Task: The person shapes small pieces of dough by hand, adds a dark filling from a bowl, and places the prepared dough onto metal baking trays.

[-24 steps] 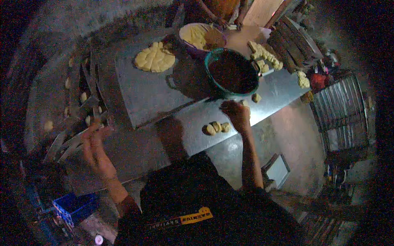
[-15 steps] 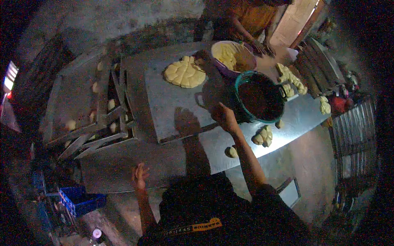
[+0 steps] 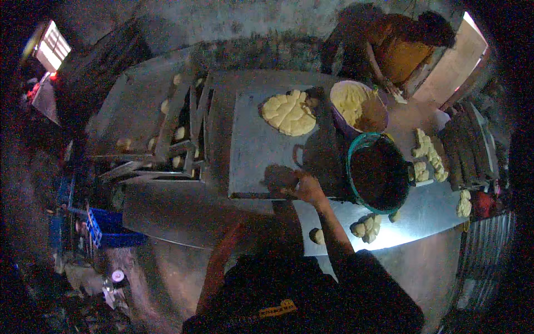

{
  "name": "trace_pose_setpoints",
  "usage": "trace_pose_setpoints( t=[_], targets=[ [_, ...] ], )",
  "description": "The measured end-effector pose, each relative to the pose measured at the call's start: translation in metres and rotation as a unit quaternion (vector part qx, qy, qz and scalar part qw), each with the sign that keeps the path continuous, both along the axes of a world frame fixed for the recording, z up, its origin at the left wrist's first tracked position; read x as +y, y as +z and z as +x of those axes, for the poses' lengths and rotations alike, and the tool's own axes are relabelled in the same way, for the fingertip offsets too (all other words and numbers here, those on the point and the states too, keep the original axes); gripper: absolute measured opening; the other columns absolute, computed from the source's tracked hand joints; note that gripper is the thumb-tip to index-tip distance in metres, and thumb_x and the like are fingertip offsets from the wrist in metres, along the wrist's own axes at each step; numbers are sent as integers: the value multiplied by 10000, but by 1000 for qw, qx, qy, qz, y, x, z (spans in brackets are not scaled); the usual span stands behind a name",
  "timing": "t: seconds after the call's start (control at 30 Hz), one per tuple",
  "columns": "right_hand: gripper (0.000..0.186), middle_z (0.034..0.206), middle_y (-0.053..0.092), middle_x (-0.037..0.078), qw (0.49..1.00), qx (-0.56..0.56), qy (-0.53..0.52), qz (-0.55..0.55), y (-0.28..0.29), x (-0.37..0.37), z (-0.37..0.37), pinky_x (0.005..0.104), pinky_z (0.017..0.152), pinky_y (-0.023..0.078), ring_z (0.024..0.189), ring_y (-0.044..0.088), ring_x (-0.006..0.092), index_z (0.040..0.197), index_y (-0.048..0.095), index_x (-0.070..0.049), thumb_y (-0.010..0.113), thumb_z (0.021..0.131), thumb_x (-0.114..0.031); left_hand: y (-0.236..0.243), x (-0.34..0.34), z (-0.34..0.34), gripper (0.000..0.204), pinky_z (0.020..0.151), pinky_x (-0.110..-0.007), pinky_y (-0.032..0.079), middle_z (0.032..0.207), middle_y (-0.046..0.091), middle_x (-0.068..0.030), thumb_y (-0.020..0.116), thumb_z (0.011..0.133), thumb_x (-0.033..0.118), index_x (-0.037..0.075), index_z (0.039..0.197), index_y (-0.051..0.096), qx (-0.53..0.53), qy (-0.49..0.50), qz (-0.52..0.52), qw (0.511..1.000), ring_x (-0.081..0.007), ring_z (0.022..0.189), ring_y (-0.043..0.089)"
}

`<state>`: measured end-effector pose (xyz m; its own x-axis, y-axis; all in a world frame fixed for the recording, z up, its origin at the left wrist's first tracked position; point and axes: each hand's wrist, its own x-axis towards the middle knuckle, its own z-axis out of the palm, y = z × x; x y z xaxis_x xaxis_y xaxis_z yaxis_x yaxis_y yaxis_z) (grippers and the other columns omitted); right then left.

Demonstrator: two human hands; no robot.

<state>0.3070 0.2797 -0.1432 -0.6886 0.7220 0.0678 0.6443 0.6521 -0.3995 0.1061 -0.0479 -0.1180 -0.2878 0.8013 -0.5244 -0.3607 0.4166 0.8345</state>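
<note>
I see the right hand (image 3: 306,188) at the near edge of the metal tray (image 3: 253,167).
The divided dough (image 3: 289,113) lies near its far edge; both grips, also of the dim left hand (image 3: 233,234), I cannot tell.

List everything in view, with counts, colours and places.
Table: one, metal grey, centre
Tray: one, grey, on the table
Dough round: one, pale yellow, on the tray
Bucket: one, teal, right of the tray
Tub: one, purple, beyond the bucket
Side trays: several, grey, left end
Dough pieces: several, pale yellow, table's right and side trays
Stack: one, grey-brown, table's right end
Crate: one, blue, lower left
Window: one, whitish, upper left
Co-worker: one, orange clothing, across the table
Right hand: one, bare, at the tray's near edge
Left hand: one, blurred, shadowed, left of centre
</note>
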Motion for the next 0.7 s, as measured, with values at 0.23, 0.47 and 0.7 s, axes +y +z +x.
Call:
trace_pose_setpoints(
  t=[0.23, 0.47, 0.7],
  targets=[
    [517, 1228, 605, 162, 992, -83, 96, -26, -12, -44, 63, 545, 1028, 377, 1247, 491, 369, 1262, 571, -74, 721, 794, -234, -4, 68, 80, 542, 997, -421, 463, 1270, 606, -97, 479, 1008, 481, 83, 1374, 493, -291, -18, 17, 956, -238, 1180, 563],
    [670, 1243, 547, 185, 998, 49, -11, -29, 71, -122, 129, 553, 1061, 330, 1189, 480, 377, 1322, 522, -71, 754, 751, -335, -40, 73, 127, 459, 1003, -467, 468, 1210, 601, -86, 555, 986, 384, 103, 1341, 480, -134, 233, 126, 955, -283, 1162, 573],
    [677, 1554, 282, 178, 990, -129, 31, 45, 103, -149, 193, 730, 950, 378, 1388, 290, 466, 1502, 341, -331, 602, 888, -448, 7, 79, 131, 352, 1006, -497, 469, 1171, 600, -90, 612, 960, 298, 71, 1222, 556, -289, 287, -16, 913, -302, 1141, 583]
  ],
)
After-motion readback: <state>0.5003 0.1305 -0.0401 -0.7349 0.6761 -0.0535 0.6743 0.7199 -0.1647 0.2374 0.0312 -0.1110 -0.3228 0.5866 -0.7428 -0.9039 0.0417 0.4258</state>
